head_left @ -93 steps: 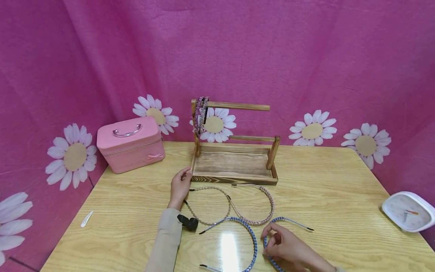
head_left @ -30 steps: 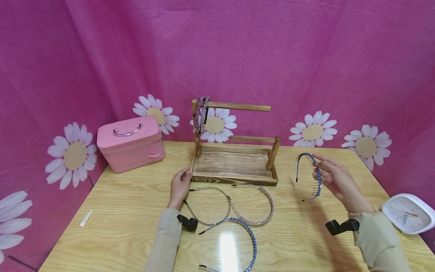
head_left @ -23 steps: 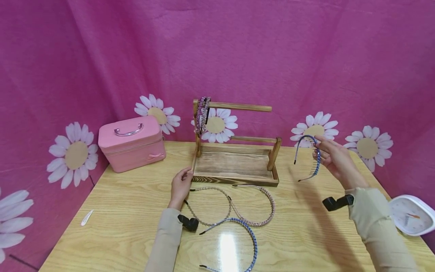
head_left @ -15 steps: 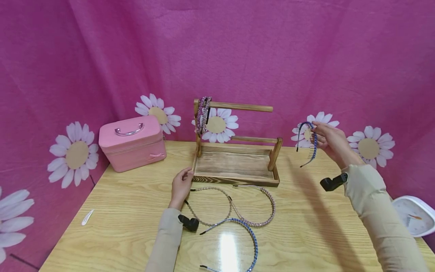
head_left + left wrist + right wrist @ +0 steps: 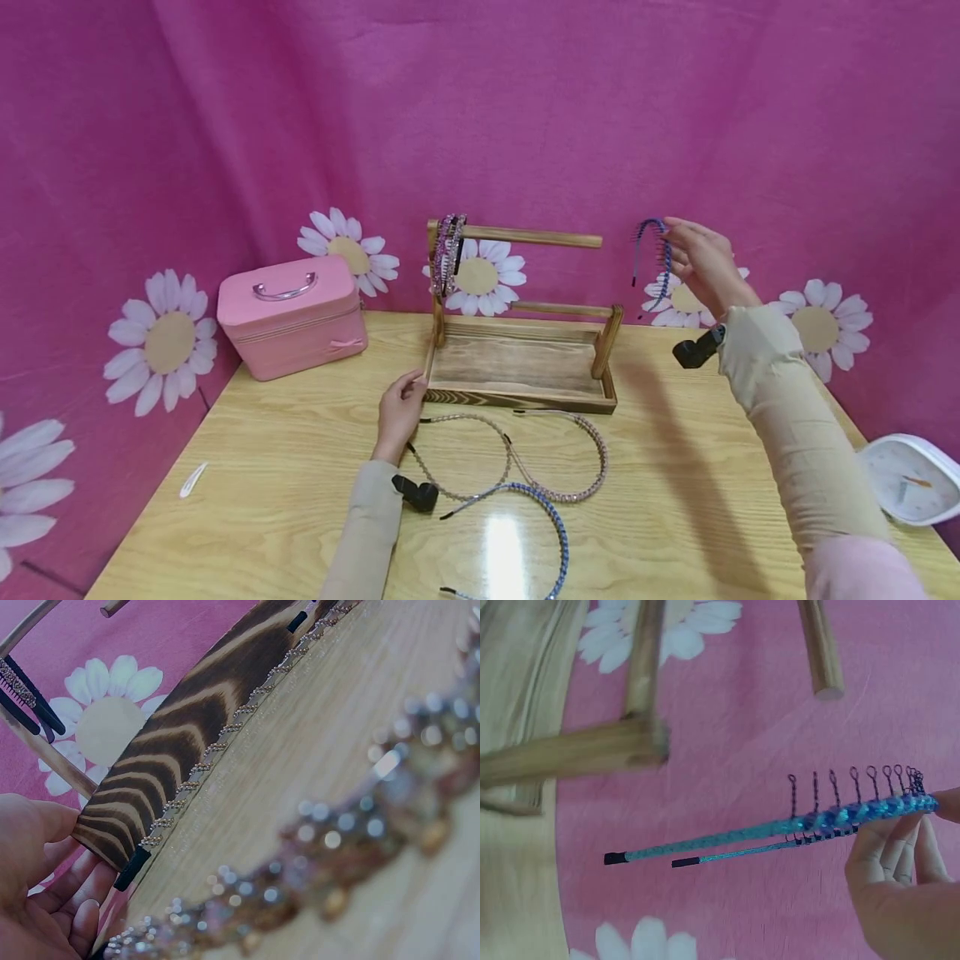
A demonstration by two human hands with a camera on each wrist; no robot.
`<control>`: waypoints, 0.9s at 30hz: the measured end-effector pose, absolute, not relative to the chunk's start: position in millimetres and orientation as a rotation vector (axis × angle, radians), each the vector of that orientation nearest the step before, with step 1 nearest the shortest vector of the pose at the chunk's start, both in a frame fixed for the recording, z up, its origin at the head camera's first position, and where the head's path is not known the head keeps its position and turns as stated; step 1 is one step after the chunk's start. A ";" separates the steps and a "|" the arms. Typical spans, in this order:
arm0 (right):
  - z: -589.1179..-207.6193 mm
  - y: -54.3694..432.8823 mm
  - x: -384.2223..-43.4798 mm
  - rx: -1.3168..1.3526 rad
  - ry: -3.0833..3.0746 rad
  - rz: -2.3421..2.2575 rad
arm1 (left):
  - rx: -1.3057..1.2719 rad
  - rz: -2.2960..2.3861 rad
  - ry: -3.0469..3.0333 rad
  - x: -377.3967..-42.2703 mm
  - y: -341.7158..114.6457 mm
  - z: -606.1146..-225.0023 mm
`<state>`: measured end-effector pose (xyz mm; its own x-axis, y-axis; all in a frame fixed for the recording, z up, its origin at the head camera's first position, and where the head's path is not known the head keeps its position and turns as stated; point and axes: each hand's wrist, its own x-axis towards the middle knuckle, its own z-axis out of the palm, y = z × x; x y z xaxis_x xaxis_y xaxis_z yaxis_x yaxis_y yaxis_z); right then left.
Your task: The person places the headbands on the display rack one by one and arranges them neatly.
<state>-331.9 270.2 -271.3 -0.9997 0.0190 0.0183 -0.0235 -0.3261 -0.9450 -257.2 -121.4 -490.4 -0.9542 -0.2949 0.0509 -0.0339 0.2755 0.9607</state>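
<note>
My right hand (image 5: 703, 260) pinches a blue beaded headband (image 5: 667, 258) in the air, right of the wooden rack (image 5: 517, 399). In the right wrist view the headband (image 5: 840, 817) shows wire loops along its arch and two black-tipped ends, apart from the rack's bars. My left hand (image 5: 401, 412) grips the rack's front left corner between thumb and fingers. Glittering pink and silvery headbands (image 5: 447, 254) hang at the left of the upper bar (image 5: 532, 236). On the table before the rack lie a gold-beige headband (image 5: 467, 417), a pink one (image 5: 602, 454) and another blue one (image 5: 563, 542).
The rack's lower bar (image 5: 558, 308) runs left from its right post, above the tray. A pink case (image 5: 288, 321) stands at the back left. A white hair clip (image 5: 192, 481) lies at the left edge, a white clock (image 5: 903, 479) at the right. A pink flowered cloth hangs behind.
My right hand has picked the blue headband off the table, carried it out to the right, then raised it and brought it slightly left. The left hand has stayed at the rack's corner.
</note>
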 end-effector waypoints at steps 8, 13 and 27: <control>-263.7 224.4 -343.9 -0.018 -1.751 2.583 | 0.307 -1.742 -2.318 -257.3 -121.6 -492.5; -267.1 193.5 -345.0 -0.049 -1.802 2.582 | 0.318 -1.750 -2.316 -256.4 -121.4 -492.0; -276.3 98.0 -351.1 -0.009 -2.094 2.413 | 0.279 -1.749 -2.284 -258.5 -123.0 -493.9</control>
<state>-351.1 98.0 -276.3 -0.9986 -0.0367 -0.0393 0.0441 -0.1402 -0.9891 -258.5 -123.0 -493.9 -0.9503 -0.3006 0.0814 0.0003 0.2605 0.9655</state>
